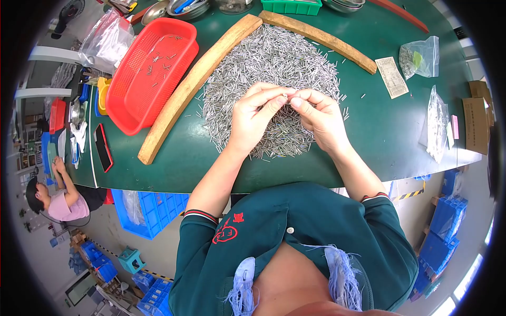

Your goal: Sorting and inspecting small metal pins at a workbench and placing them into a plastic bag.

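A big heap of small metal pins [263, 58] lies on the green table [379, 131], fenced by two wooden strips [195, 81] that meet at the far end. My left hand [255, 116] and my right hand [319, 118] are raised over the near part of the heap, fingertips meeting. Between thumb and forefinger of both hands sits a small metal pin [285, 96]. Which hand bears its weight I cannot tell.
A red plastic basket [150, 71] with a few pins stands left of the strips. A phone [103, 147] lies near the left edge. Clear bags [421, 58], a paper slip [392, 77] and cardboard boxes [477, 124] sit on the right. A seated person [58, 195] is at far left.
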`<state>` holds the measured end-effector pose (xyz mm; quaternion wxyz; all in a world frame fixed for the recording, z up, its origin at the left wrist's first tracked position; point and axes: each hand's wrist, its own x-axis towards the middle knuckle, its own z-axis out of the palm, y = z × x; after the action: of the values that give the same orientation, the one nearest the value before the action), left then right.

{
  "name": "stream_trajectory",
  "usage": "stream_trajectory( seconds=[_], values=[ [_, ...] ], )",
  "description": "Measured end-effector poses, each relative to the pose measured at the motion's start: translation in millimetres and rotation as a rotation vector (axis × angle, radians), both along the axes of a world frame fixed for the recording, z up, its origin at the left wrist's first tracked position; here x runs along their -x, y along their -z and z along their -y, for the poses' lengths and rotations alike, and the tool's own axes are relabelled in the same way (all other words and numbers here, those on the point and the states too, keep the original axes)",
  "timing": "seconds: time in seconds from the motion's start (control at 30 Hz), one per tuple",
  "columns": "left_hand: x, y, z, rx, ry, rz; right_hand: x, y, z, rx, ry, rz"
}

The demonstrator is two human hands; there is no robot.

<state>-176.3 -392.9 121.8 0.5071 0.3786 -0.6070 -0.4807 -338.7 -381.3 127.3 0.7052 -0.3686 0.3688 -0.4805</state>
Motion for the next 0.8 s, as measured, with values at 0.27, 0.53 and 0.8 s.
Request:
stream_trajectory(
  seconds=[0.27, 0.53, 0.8],
  values=[
    [1, 0, -1, 0.489, -0.198, 0.578, 0, 10, 5, -0.219, -0.095, 0.141],
    [-15, -1, 13, 0.389, -0.276, 0.764, 9, 11, 15, -0.491, -0.181, 0.551],
    [-15, 3, 6, 0.387, -0.104, 0.993, 7, 8, 14, -0.48, -0.069, 0.456]
  ],
)
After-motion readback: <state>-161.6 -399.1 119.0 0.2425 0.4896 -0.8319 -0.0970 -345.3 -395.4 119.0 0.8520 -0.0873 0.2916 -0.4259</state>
